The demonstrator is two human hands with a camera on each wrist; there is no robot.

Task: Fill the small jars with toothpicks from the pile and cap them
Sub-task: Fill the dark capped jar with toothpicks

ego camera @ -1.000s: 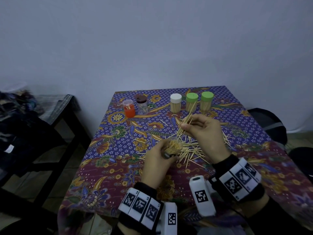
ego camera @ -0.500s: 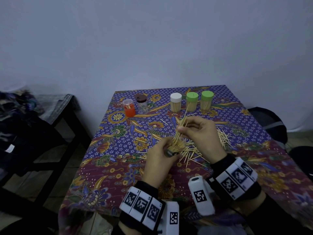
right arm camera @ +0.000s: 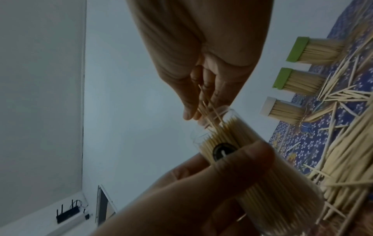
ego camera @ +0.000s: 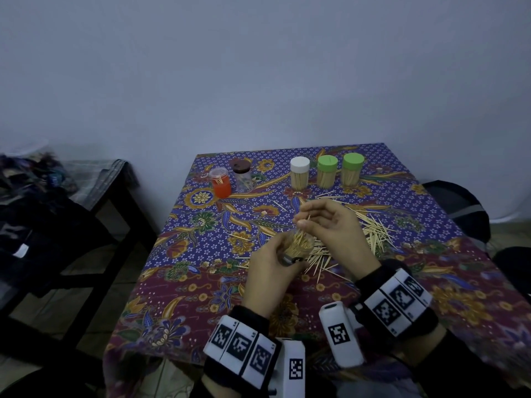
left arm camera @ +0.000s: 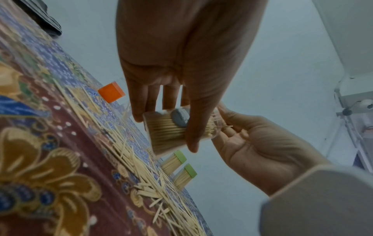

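Head view: left hand (ego camera: 273, 271) wraps a clear jar (ego camera: 298, 245) above the patterned tablecloth (ego camera: 178, 282), tipped toward the right hand (ego camera: 330, 225) so its mouth meets the incoming sticks. Right fingers pinch a few toothpicks (ego camera: 305, 225) just above that mouth. The loose pile (ego camera: 373, 234) lies directly beside both hands, probably to keep reaches short. Three capped, full jars (ego camera: 326, 175) stand in a row at the far edge, out of the way; an orange jar (ego camera: 221, 182) and a dark-lidded one (ego camera: 242, 176) sit to their left.

Left wrist view: thumb and fingers (left arm camera: 139, 102) curl round the jar (left arm camera: 173, 132), nearly full, held clear of the table.

Right wrist view: thumb and fingertips (right arm camera: 189, 111) close on several toothpicks (right arm camera: 207, 108), points entering the open rim (right arm camera: 226, 111). The packed sticks likely leave little room.
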